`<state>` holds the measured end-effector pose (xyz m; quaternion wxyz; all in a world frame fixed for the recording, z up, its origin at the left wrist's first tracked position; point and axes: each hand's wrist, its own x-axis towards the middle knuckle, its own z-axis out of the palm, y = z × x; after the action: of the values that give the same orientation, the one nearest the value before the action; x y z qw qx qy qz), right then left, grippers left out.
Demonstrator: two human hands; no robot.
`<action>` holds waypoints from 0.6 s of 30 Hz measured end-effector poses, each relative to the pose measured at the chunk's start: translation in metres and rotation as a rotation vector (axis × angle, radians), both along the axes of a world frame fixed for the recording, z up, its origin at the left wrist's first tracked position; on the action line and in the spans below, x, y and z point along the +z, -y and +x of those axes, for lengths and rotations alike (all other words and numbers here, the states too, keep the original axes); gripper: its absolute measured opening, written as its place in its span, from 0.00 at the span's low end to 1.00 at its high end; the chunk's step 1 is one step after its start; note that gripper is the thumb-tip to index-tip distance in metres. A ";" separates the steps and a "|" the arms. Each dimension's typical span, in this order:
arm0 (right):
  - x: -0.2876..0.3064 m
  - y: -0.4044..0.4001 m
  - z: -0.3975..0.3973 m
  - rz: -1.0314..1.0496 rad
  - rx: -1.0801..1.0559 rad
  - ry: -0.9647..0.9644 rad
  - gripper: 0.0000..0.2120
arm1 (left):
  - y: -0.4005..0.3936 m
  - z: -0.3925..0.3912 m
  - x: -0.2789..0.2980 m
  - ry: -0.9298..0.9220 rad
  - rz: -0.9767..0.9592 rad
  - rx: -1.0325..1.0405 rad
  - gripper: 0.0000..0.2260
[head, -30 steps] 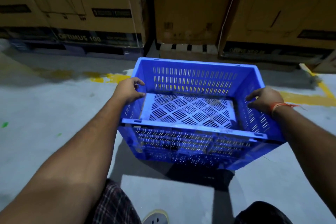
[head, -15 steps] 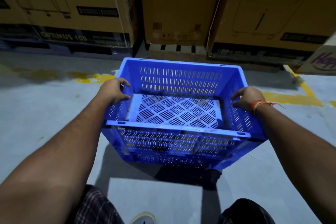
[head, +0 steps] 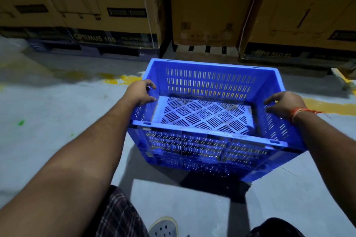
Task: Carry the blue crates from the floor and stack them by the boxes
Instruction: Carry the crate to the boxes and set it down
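Blue crate [head: 210,121]: open-topped, slotted walls, lattice-pattern perforated base; no contents visible. Held by both short-side rims in front of the person, over the grey floor [head: 48,121], with a dark shadow beneath it. Whether its base touches the floor cannot be confirmed; the near lower edge is blurred.
Crate attitude: roughly level, long side facing the camera, right end slightly nearer.
Crate position: near the row of cardboard boxes, not touching them; a strip of floor lies between the far wall and the boxes.
Left hand [head: 140,92]: clamped over the left short-side rim. Fingers curled together over the top edge into the crate, thumb on the inner face below them.
Right hand [head: 283,105]: set on the right short-side rim. Fingers close together and bent over the edge; thumb apart from them, pointing inward. Firmness of the grip cannot be told.
Wrist band [head: 300,112]: orange thread around the right wrist, loose ends trailing to the right.
Cardboard boxes [head: 208,9]: tall brown cartons in a row behind the crate; the left one reads "OPTIMUS 100", the right one carries partly legible print.
Pallet [head: 86,49]: dark base under the left carton.
Floor marking [head: 123,80]: worn yellow painted line running across behind the crate, visible on both sides of it.
Lower frame: checked garment [head: 119,215] at left, grey perforated shoe [head: 163,227] at centre.
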<state>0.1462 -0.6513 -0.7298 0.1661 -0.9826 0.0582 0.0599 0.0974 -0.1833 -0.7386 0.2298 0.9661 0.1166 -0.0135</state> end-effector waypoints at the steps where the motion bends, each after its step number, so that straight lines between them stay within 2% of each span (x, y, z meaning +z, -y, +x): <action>1: -0.001 0.001 0.000 0.009 0.002 0.000 0.13 | 0.000 0.000 0.000 -0.003 0.000 0.001 0.20; 6: -0.003 0.005 0.001 0.036 0.011 0.012 0.14 | -0.001 0.005 -0.003 -0.006 -0.011 -0.008 0.20; 12: -0.007 0.007 -0.002 0.046 -0.015 0.168 0.21 | -0.005 0.004 -0.004 -0.002 0.033 0.019 0.23; 15: 0.009 0.004 -0.027 0.112 -0.070 0.205 0.21 | 0.003 -0.012 0.017 -0.094 0.060 0.038 0.26; 18: 0.051 -0.007 -0.054 0.177 -0.051 0.223 0.20 | 0.014 -0.021 0.061 -0.146 0.042 0.013 0.26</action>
<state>0.0919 -0.6445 -0.6789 0.2590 -0.9628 0.0590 -0.0488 0.0763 -0.1973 -0.6777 0.2004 0.9664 0.1398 -0.0801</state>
